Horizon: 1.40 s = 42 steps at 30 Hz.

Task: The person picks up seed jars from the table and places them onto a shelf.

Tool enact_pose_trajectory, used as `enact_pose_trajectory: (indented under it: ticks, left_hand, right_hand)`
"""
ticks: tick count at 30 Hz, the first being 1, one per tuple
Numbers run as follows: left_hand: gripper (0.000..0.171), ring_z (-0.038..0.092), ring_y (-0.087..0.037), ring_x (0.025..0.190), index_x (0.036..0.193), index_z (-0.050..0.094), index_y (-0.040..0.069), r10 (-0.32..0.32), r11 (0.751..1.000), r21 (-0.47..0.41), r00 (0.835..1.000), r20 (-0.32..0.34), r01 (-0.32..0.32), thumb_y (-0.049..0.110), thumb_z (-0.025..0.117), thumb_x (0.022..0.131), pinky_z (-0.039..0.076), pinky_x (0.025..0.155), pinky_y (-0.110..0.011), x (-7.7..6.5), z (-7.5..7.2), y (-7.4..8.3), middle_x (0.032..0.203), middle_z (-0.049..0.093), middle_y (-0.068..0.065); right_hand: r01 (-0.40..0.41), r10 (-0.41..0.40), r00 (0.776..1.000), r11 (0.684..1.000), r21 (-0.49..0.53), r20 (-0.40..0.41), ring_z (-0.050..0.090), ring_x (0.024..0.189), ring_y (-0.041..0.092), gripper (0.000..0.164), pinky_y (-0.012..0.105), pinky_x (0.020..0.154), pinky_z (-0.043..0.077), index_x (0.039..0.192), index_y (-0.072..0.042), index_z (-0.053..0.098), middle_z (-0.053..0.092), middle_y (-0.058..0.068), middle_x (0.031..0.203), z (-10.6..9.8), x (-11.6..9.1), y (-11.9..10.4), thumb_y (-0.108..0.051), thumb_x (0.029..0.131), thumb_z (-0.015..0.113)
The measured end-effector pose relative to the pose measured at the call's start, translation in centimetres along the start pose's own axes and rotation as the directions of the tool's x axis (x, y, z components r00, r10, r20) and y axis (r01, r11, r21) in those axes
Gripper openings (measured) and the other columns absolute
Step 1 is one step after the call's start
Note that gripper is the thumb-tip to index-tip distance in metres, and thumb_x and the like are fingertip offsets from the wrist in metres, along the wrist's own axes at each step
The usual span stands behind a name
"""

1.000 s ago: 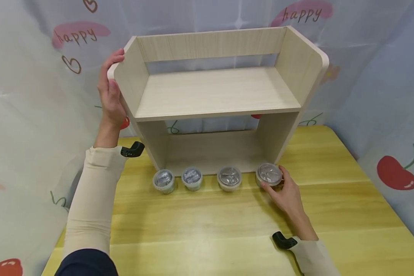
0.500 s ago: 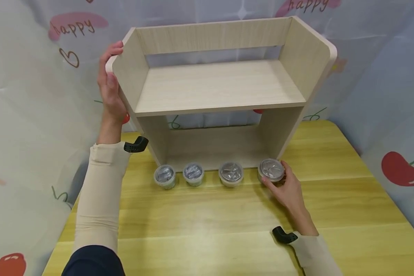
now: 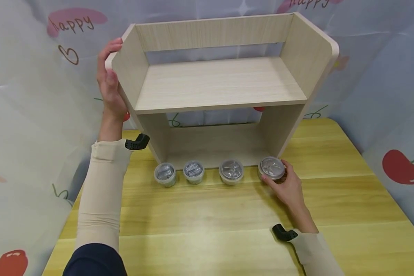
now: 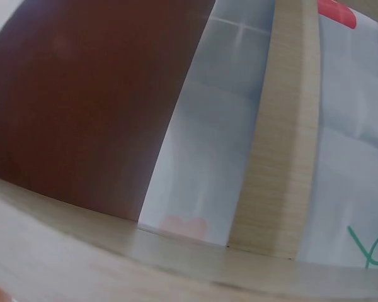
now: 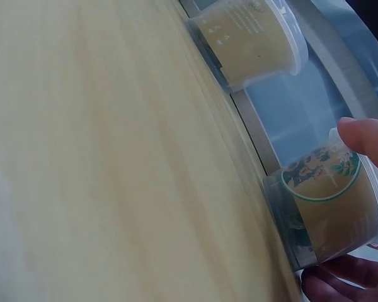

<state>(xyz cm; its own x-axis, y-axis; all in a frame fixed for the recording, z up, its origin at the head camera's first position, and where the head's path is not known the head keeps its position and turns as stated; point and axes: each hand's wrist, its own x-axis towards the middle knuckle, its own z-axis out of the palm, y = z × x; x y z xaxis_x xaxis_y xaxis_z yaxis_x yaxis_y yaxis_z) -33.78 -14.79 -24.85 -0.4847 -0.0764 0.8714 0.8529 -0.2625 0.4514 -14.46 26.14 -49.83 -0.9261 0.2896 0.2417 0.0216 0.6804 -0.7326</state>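
Observation:
A pale wooden two-tier shelf (image 3: 220, 80) stands on the table. My left hand (image 3: 110, 88) grips the front edge of its left side panel, thumb in front and fingers behind. At the shelf's lower right front corner, my right hand (image 3: 289, 189) holds a clear lidded plastic cup (image 3: 271, 166) between thumb and fingers. That cup (image 5: 334, 214) appears upright on the table in the right wrist view, with a floral label and brown contents. To its left stand a similar cup (image 3: 231, 171) and two smaller cups, the middle one (image 3: 194, 171) and the leftmost one (image 3: 165, 174).
The yellow wood-grain table (image 3: 207, 222) spreads out in front of the shelf. Behind and at both sides hangs a pale curtain (image 3: 383, 88) printed with cherries, hearts and words. In the left wrist view, the shelf's back rail (image 4: 280, 126) crosses in front of the curtain.
The head view has shifted a little, so the shelf sits slightly higher in it. Both hands keep their hold, and the cups stay in their row.

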Motion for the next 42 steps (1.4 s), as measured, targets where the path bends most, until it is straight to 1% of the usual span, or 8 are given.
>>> enact_pose_trajectory:
  ticks: [3,5,11,15,18,22,32,42]
  left_hand:
    - [0.069,0.046,-0.034,0.118,0.116,0.056,-0.001,-0.004,1.0,-0.009,1.0,0.002,0.004,0.055,0.063,0.077,0.044,0.09,-0.033,0.1,0.1,0.1,0.132,0.051,-0.017]
    - [0.067,0.047,-0.034,0.117,0.117,0.056,-0.001,-0.005,1.0,-0.011,1.0,0.004,0.005,0.053,0.062,0.078,0.044,0.089,-0.033,0.0,0.1,0.1,0.132,0.051,-0.016]
    - [0.071,0.048,-0.034,0.115,0.116,0.056,-0.002,0.011,1.0,-0.022,1.0,0.009,-0.011,0.056,0.064,0.076,0.045,0.088,-0.033,0.1,-0.1,0.1,0.131,0.052,-0.016]
    - [0.063,0.048,-0.035,0.117,0.117,0.056,-0.001,0.012,1.0,-0.006,1.0,0.004,-0.012,0.05,0.06,0.08,0.045,0.09,-0.034,-0.1,-0.2,-0.1,0.132,0.052,-0.016]
    - [0.055,0.048,-0.037,0.117,0.119,0.056,0.001,0.005,1.0,0.0,1.0,0.006,-0.005,0.043,0.057,0.083,0.046,0.092,-0.036,-0.3,-0.4,-0.1,0.133,0.052,-0.015]
    - [0.055,0.048,-0.037,0.117,0.119,0.055,0.001,0.003,1.0,-0.001,1.0,0.01,-0.003,0.042,0.056,0.083,0.046,0.093,-0.038,-0.3,-0.5,-0.2,0.133,0.051,-0.015]
    - [0.054,0.046,-0.037,0.121,0.119,0.055,0.0,0.019,1.0,0.007,1.0,0.014,-0.019,0.041,0.055,0.084,0.044,0.098,-0.04,0.0,-0.6,-0.4,0.132,0.053,-0.013]
    - [0.054,0.047,-0.036,0.119,0.119,0.055,-0.001,0.034,0.999,0.008,0.999,0.018,-0.034,0.04,0.054,0.084,0.044,0.098,-0.04,0.1,-0.5,-0.2,0.131,0.053,-0.015]
  right_hand:
    - [-0.013,0.013,1.0,1.0,0.013,-0.005,0.063,0.088,0.034,0.08,0.025,0.071,0.045,0.14,0.001,0.044,0.062,0.027,0.115,0.0,0.0,-0.1,-0.031,0.078,0.082]
    - [-0.024,0.024,1.0,1.0,0.018,0.001,0.063,0.089,0.034,0.08,0.022,0.071,0.045,0.14,0.001,0.044,0.062,0.027,0.115,-0.1,0.0,-0.2,-0.032,0.078,0.082]
    - [-0.052,0.051,0.999,0.998,0.026,0.018,0.064,0.091,0.034,0.082,0.022,0.072,0.044,0.141,-0.001,0.044,0.062,0.026,0.116,-0.2,-0.2,-0.3,-0.035,0.078,0.083]
    - [-0.063,0.063,0.998,0.998,0.026,0.024,0.063,0.093,0.034,0.082,0.021,0.072,0.044,0.142,-0.001,0.043,0.062,0.026,0.117,-0.4,-0.2,-0.2,-0.036,0.078,0.082]
    - [-0.077,0.076,0.997,0.997,0.028,0.028,0.063,0.094,0.034,0.083,0.023,0.074,0.045,0.142,-0.002,0.044,0.062,0.026,0.117,-0.4,-0.3,-0.2,-0.037,0.078,0.083]
    - [-0.083,0.083,0.996,0.996,0.028,0.021,0.063,0.093,0.033,0.083,0.028,0.074,0.046,0.141,-0.003,0.044,0.062,0.025,0.116,-0.5,-0.4,-0.3,-0.038,0.077,0.083]
    - [-0.096,0.096,0.995,0.995,0.029,-0.007,0.065,0.09,0.034,0.081,0.019,0.07,0.044,0.14,-0.003,0.046,0.063,0.025,0.114,-0.9,-0.6,-0.4,-0.037,0.076,0.084]
    - [-0.119,0.119,0.993,0.993,0.021,-0.012,0.064,0.092,0.034,0.082,0.023,0.071,0.045,0.14,-0.004,0.046,0.063,0.024,0.114,-1.2,-1.0,-0.7,-0.038,0.075,0.084]
